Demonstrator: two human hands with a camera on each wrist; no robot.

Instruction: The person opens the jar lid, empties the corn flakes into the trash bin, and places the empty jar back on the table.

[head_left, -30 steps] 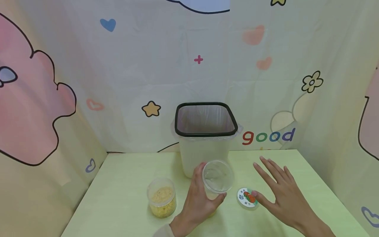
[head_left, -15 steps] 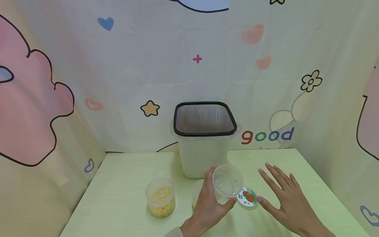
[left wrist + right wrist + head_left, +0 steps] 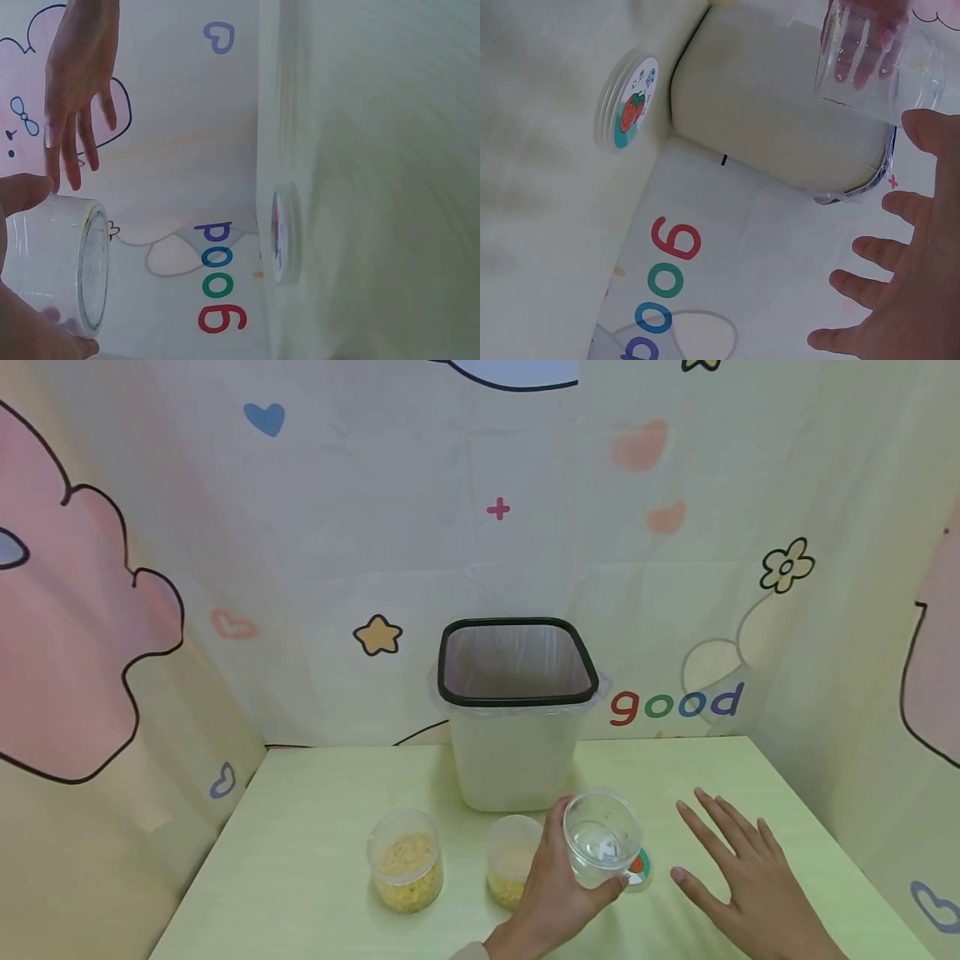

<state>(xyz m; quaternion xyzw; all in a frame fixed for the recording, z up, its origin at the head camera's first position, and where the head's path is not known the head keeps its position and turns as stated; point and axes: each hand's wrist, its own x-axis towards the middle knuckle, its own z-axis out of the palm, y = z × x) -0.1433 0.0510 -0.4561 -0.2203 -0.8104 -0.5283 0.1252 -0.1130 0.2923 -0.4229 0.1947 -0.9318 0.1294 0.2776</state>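
Note:
My left hand [image 3: 553,889] grips an uncovered clear plastic jar [image 3: 600,837] by its side, thumb in front and fingers behind. It is held above the table, and only clear plastic shows inside it. Under and behind the jar lies a stack of round lids [image 3: 642,870] with a tomato picture on top, partly covered in the head view but plain in the right wrist view as a lid stack [image 3: 630,101]. Off to the right, my right hand [image 3: 746,881] hovers with spread, straight fingers and holds nothing. A jar of yellow crumbs [image 3: 510,864] stands just left of my left hand.
Another jar of yellow crumbs [image 3: 407,864] stands farther left on the pale green table [image 3: 300,827]. A bin [image 3: 517,760] with a black rim and a plastic liner stands at the back middle, against a printed curtain [image 3: 360,527].
My left hand has carried the clear jar rightward and a little toward me, over the lids, uncovering the middle crumb jar. My right hand has drifted right and slightly toward me.

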